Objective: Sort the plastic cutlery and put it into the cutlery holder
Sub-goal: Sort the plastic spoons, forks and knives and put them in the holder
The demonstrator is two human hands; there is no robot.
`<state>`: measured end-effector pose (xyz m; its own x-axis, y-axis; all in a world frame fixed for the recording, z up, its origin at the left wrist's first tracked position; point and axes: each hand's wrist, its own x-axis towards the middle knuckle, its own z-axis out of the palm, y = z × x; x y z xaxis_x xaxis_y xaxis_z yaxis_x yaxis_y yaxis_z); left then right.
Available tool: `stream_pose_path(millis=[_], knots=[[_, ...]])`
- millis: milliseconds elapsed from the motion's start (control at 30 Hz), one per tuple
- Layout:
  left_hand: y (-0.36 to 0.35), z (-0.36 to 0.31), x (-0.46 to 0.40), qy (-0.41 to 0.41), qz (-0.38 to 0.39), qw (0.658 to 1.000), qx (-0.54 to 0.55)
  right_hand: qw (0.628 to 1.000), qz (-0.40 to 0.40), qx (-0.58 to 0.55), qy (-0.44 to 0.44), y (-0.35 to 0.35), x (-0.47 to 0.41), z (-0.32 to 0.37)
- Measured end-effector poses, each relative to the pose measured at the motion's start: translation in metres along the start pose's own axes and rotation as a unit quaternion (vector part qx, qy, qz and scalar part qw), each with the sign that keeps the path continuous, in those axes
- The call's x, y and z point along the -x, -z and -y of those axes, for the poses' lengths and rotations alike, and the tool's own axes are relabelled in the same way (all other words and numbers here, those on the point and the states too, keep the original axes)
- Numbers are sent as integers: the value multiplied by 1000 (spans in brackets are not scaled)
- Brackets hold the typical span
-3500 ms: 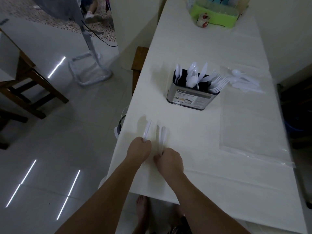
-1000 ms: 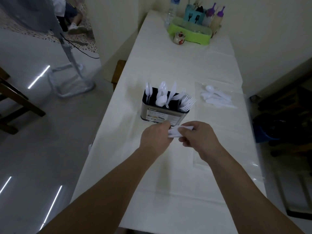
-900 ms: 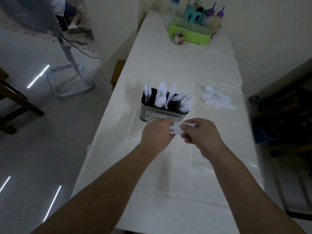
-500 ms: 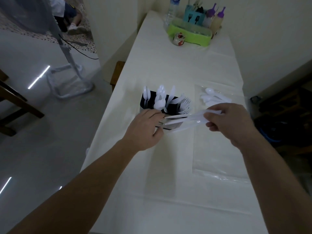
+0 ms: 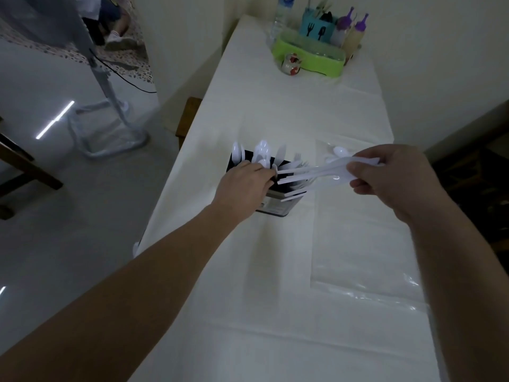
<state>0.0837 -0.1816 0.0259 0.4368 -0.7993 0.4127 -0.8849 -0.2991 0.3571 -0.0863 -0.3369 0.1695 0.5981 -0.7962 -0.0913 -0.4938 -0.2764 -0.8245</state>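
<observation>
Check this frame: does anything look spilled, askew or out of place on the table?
Nothing spilled or damaged. A few loose white pieces lie unsorted on the clear plastic sheet, right of the cutlery holder. The right hand holds a fanned bundle of cutlery.

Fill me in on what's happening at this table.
A person is sorting white plastic cutlery into a cutlery holder on the table. The right hand grips a bunch of white plastic pieces, handles pointing toward the holder. The left hand is at the holder's rim and appears to pinch one piece there. Spoons and forks already stand in the holder, and a few loose pieces lie on a clear plastic sheet behind the right hand.
</observation>
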Motion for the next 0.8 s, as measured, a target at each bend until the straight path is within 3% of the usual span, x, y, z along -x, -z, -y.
stream_pose_path(millis=[533, 800], knots=[[3, 3, -3, 8, 38, 998, 43, 997, 26, 77, 16, -21, -32, 14], [-3, -7, -11, 1, 71, 997, -23, 998, 15, 62, -18, -17, -44, -6]])
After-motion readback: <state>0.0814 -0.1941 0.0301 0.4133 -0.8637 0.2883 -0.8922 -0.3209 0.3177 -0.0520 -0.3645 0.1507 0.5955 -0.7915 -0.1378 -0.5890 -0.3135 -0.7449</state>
